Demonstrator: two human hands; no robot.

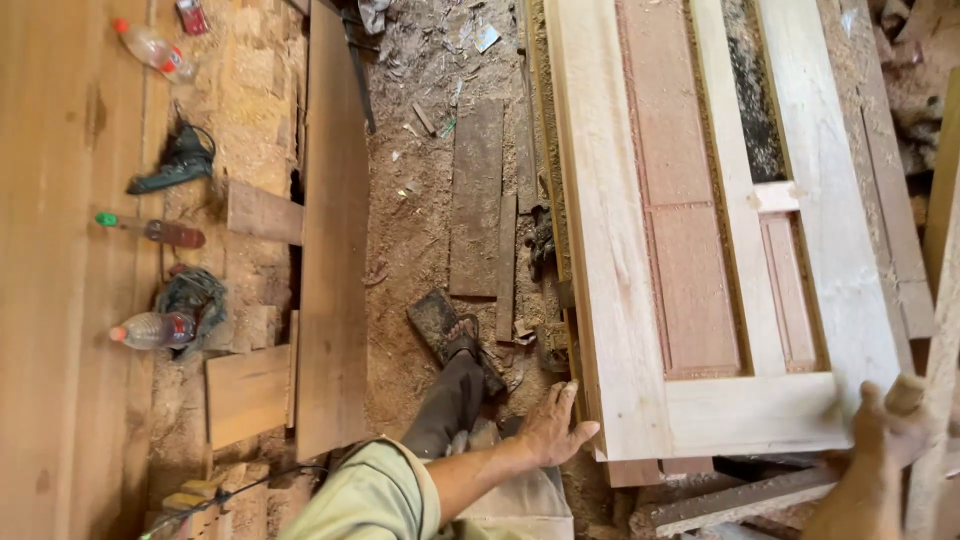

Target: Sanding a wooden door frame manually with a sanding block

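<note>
A pale wooden door frame (610, 220) with reddish-brown panels (692, 290) lies flat in front of me. My left hand (556, 425) rests open against its near left corner, fingers spread along the edge. At the near right corner, my right hand (892, 425) is wrapped around a light wooden piece (940, 370) that stands beside the frame. My leg and sandalled foot (462, 345) stand on the sawdust floor left of the door.
Long boards (335, 250) and offcuts (476, 195) lie on the sawdust floor. A power drill (175, 165), plastic bottles (152, 330) and a coil of cable (195, 295) sit on the left. Scrap timber (740, 500) lies under the door's near end.
</note>
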